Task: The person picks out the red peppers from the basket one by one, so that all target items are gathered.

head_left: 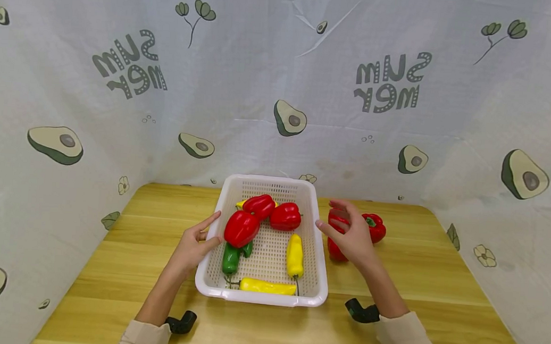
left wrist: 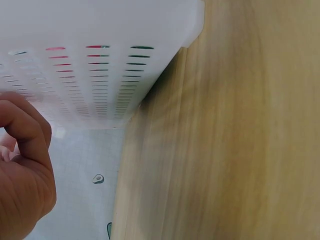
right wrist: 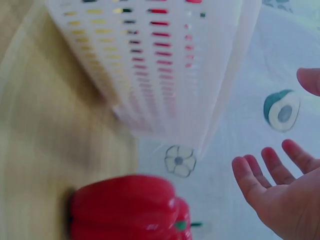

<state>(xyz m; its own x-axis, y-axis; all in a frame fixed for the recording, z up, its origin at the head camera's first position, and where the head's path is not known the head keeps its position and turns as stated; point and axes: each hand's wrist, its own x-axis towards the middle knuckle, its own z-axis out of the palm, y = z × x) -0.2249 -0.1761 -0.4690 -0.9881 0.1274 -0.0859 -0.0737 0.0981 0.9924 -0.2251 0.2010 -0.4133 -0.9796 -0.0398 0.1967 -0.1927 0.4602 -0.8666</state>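
Note:
A white plastic basket [head_left: 262,298] stands on the table. My left hand [head_left: 192,246] holds its left rim, the thumb reaching over the edge; in the left wrist view its fingers [left wrist: 27,135] bend beside the slotted wall. Inside lie three red bell peppers [head_left: 241,229], a green pepper [head_left: 231,259], a yellow pepper [head_left: 295,256] by the right wall, another yellow pepper [head_left: 267,286] along the front, and a partly hidden yellow one behind. My right hand [head_left: 354,236] hovers off the right rim, fingers spread, holding nothing. Below it are red bell peppers [head_left: 377,228], partly covered by the hand.
The wooden table [head_left: 120,268] reaches back to a pale curtain [head_left: 243,84] printed with avocados, which also hangs at both sides. A black strap mount sits on each wrist. In the right wrist view a red bell pepper [right wrist: 125,207] lies close to the basket.

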